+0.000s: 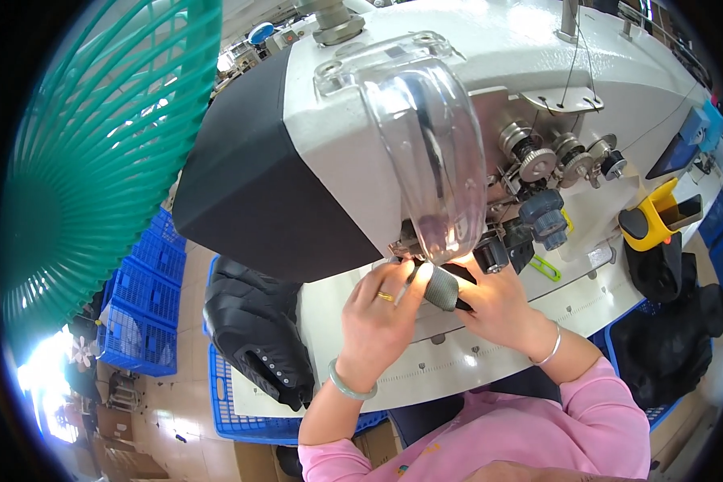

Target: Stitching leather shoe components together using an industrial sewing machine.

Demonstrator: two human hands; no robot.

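Observation:
A small grey textured piece with black edges [441, 289] lies at the needle area of a white sewing machine [329, 120]. My left hand [381, 313], with a ring and a green bangle, is closed on its left side, thumb and fingers pressed to it. From the right, my right hand [498, 304] grips the piece between thumb and fingers, a silver bangle on the wrist. The machine's clear plastic guard [426, 161] hangs above my fingertips. It hides the needle and part of the right fingers.
Black shoe uppers [257, 337] pile up left of the white worktable [321, 313], beside a blue crate [221, 394]. At right are a yellow holder [657, 215], green thread snips [545, 268] and black pieces [667, 345]. A green fan [96, 153] stands close at left.

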